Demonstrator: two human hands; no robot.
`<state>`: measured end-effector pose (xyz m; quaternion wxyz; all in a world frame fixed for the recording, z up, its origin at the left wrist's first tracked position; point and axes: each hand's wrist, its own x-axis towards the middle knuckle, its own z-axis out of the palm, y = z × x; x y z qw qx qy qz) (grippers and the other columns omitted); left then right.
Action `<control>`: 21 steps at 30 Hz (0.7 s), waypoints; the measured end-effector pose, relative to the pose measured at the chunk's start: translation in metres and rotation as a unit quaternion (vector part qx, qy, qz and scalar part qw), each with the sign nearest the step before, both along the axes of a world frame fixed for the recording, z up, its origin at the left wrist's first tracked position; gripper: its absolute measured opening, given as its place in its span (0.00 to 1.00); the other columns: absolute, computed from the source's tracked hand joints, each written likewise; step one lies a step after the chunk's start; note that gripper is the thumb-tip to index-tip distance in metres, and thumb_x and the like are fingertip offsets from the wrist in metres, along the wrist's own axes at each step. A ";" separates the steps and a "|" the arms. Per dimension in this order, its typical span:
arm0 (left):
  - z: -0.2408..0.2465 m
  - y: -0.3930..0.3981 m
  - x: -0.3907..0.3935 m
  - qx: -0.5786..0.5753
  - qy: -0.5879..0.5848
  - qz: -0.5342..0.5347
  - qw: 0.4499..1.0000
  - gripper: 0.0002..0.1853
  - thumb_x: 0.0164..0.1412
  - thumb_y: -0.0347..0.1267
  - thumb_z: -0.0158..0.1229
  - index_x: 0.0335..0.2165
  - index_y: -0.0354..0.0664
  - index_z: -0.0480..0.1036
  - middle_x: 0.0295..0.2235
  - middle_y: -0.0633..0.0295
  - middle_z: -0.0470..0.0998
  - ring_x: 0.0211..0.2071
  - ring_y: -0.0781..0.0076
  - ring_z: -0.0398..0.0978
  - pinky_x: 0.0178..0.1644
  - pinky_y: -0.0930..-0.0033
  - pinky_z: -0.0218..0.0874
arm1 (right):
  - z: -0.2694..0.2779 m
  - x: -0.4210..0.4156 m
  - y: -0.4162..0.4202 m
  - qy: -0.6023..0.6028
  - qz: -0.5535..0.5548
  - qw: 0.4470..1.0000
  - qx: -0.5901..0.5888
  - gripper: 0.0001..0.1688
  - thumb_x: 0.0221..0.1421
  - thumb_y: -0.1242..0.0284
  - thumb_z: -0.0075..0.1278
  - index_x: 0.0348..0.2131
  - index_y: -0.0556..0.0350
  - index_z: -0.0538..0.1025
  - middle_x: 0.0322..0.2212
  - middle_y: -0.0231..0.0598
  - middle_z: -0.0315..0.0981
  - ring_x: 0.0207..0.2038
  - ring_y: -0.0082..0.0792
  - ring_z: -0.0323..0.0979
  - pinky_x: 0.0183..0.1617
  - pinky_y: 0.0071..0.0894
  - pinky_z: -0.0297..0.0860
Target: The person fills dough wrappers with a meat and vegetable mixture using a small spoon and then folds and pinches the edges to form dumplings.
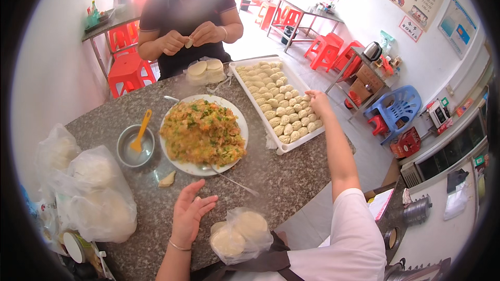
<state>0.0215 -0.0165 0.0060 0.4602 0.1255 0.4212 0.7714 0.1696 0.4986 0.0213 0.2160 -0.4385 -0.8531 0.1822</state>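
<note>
My left hand (190, 212) hovers over the granite table, fingers apart, with nothing in it. It is nearest to the handle of a metal spoon (236, 181) and a plastic bag of round dough wrappers (242, 234). My right hand (320, 102) reaches to the far right side of a white plastic tray (279, 149). Its fingertips are at the rows of pleated dumplings (289, 113); whether they hold one is hidden. A white plate (243, 125) carries a heap of chopped vegetable filling (203, 132). A small folded dough piece (167, 179) lies before the plate.
A metal bowl (122, 152) holds a yellow spatula (140, 136). Bags of wrappers (97, 195) stand at the left. Across the granite table (289, 179), a person (187, 27) pinches a wrapper beside another wrapper stack (205, 71). Red stools (324, 50) stand beyond.
</note>
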 end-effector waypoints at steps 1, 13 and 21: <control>0.001 -0.001 0.000 0.003 0.000 0.001 1.000 0.22 0.60 0.24 0.46 0.53 0.37 0.57 0.57 0.55 0.58 0.46 0.56 0.72 0.48 0.65 0.67 | 0.003 -0.005 -0.005 -0.001 -0.011 1.000 -0.029 0.21 0.47 0.80 0.40 0.41 0.54 0.77 0.41 0.52 0.73 0.46 0.45 0.70 0.51 0.37 0.65; -0.002 -0.015 -0.009 -0.044 0.265 -0.143 0.953 0.10 0.53 0.26 0.57 0.36 0.35 0.74 0.44 0.58 0.71 0.40 0.69 0.72 0.46 0.70 0.63 | 0.041 0.007 -0.248 0.075 0.260 0.946 -0.180 0.14 0.56 0.72 0.46 0.42 0.60 0.74 0.40 0.37 0.74 0.44 0.26 0.70 0.48 0.26 0.64; 0.039 -0.023 0.006 -0.030 0.491 -0.266 0.829 0.34 0.34 0.44 0.72 0.40 0.38 0.74 0.44 0.55 0.70 0.45 0.59 0.70 0.49 0.64 0.60 | 0.005 0.027 -0.356 0.094 0.397 0.881 -0.238 0.15 0.46 0.77 0.55 0.37 0.60 0.74 0.39 0.44 0.72 0.45 0.39 0.70 0.49 0.34 0.65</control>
